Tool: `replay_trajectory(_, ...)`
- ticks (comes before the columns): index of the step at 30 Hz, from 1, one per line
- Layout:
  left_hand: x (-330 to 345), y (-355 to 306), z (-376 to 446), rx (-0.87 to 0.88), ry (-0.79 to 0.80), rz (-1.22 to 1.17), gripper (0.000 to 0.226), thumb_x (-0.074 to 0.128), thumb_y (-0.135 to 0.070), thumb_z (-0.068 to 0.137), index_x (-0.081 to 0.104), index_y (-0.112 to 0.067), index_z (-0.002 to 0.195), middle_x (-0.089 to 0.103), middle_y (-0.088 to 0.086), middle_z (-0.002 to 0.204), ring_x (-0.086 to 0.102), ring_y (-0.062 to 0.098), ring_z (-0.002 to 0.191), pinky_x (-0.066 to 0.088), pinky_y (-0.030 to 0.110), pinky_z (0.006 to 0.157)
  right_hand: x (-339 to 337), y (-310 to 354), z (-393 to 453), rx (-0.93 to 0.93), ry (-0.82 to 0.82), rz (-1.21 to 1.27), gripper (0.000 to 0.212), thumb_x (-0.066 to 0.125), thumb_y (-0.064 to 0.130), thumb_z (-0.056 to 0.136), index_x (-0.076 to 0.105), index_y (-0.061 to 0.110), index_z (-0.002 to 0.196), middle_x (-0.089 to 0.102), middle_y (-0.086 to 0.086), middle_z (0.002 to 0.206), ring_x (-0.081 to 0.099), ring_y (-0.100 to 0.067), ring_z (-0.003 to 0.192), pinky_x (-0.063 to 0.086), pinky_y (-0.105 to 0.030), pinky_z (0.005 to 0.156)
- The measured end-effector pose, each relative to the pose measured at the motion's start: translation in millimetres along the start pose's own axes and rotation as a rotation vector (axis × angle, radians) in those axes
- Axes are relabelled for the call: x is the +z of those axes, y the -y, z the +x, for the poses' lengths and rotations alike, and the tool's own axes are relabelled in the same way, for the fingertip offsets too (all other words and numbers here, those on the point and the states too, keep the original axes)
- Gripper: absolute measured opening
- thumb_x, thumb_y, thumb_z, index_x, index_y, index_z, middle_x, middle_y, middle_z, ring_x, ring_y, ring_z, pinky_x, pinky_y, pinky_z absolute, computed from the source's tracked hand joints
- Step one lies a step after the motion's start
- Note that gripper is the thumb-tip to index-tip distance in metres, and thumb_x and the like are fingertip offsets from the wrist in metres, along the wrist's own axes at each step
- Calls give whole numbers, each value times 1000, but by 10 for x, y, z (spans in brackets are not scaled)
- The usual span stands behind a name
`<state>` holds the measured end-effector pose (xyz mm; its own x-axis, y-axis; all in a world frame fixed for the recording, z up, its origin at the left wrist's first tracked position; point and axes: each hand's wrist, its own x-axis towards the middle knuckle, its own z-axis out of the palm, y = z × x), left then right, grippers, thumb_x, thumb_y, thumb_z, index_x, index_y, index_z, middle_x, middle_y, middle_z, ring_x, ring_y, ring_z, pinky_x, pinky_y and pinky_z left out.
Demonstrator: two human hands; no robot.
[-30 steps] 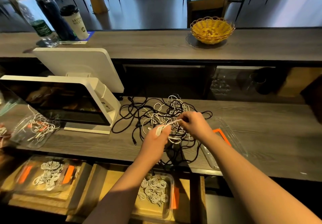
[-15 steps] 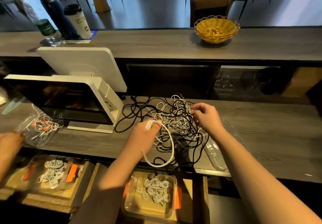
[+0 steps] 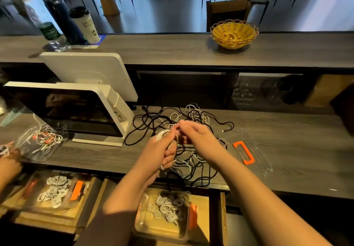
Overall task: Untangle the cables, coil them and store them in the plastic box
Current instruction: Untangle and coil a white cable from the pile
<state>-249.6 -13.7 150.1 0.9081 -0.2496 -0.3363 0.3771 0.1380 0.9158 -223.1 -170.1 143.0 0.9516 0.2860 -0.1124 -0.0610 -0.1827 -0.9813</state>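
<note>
A tangle of black and white cables (image 3: 153, 120) lies on the grey wooden counter (image 3: 287, 146). Above the tangle, my left hand (image 3: 162, 150) grips a small coil of white cable (image 3: 162, 133). My right hand (image 3: 195, 136) pinches the loose end of that white cable right beside the coil. Below the counter edge, a clear plastic box (image 3: 187, 221) holds several coiled white cables. Its clear lid with an orange clip (image 3: 244, 155) lies on the counter to the right of my hands.
A white point-of-sale terminal (image 3: 86, 108) stands left of the tangle. Another person's hand (image 3: 8, 163) works at a second clear box of cables (image 3: 41, 141) at far left; a third box (image 3: 55, 189) sits below. A yellow basket (image 3: 234, 33), cup and bottles stand on the upper ledge.
My right hand came back from the tangle to the coil. The long hanging loop of white cable has been drawn up onto the coil in my left hand.
</note>
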Motion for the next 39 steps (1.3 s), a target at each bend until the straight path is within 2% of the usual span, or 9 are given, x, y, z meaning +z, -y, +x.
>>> replay_trajectory(2,13,-34,-8,14,11,-76,46,50,-47,97,63,-4,109,34,-1,55,28,8,39,28,18,37,116,-31,-79,15,41,34,45,38,42,106,68,10,95,67,-1,80,62,-16,75,55,-41,81)
replay_trajectory(6,-5,-78,-46,57,-12,-176,47,44,-49,99,65,-20,130,36,-1,59,31,6,43,29,19,40,234,-87,-228,71,-4,160,45,40,39,105,60,2,90,48,0,61,42,-8,49,38,-24,49)
replay_trajectory(10,39,-56,-109,90,-37,-267,47,42,-48,101,62,-21,133,50,1,71,43,7,54,35,19,46,333,-127,-282,-8,-86,122,23,50,23,103,64,11,90,57,-1,72,48,-6,59,41,-17,54)
replay_trajectory(14,75,-50,-157,111,-124,-124,44,45,-55,93,73,-33,120,59,2,88,58,8,78,53,25,68,349,-148,-306,5,-144,103,20,54,20,101,64,14,85,57,-5,75,45,-17,62,37,-29,58)
replay_trajectory(17,51,-75,-195,94,-175,-77,47,41,-60,91,75,-38,114,63,6,107,59,12,97,49,29,80,390,-143,-372,-29,-109,5,24,55,25,100,65,17,80,54,6,66,44,-6,58,37,-22,56)
replay_trajectory(20,63,-62,-187,145,-169,-324,49,39,-57,94,71,-29,120,69,4,89,62,17,92,46,35,85,435,-165,-452,-2,0,-23,37,49,30,104,62,8,77,41,8,54,36,-6,49,30,-21,49)
replay_trajectory(26,56,-3,-166,197,-210,-600,48,35,-51,104,60,-21,131,39,-4,62,34,6,49,33,19,45,428,-157,-576,32,146,-171,31,48,31,104,69,19,84,37,7,53,33,-7,49,28,-27,50)
replay_trajectory(35,-51,77,-184,282,-432,184,35,39,-52,103,71,-38,109,36,-5,62,32,7,53,27,25,51,505,-15,-800,-109,192,-422,24,51,30,101,59,25,80,56,3,64,50,-9,58,41,-34,59)
replay_trajectory(39,-11,84,-209,119,-209,401,58,31,-70,93,75,-34,106,42,-8,55,38,11,53,32,21,50,420,69,-818,-203,151,-426,17,52,27,102,59,29,86,55,12,64,53,-6,60,37,-20,55)
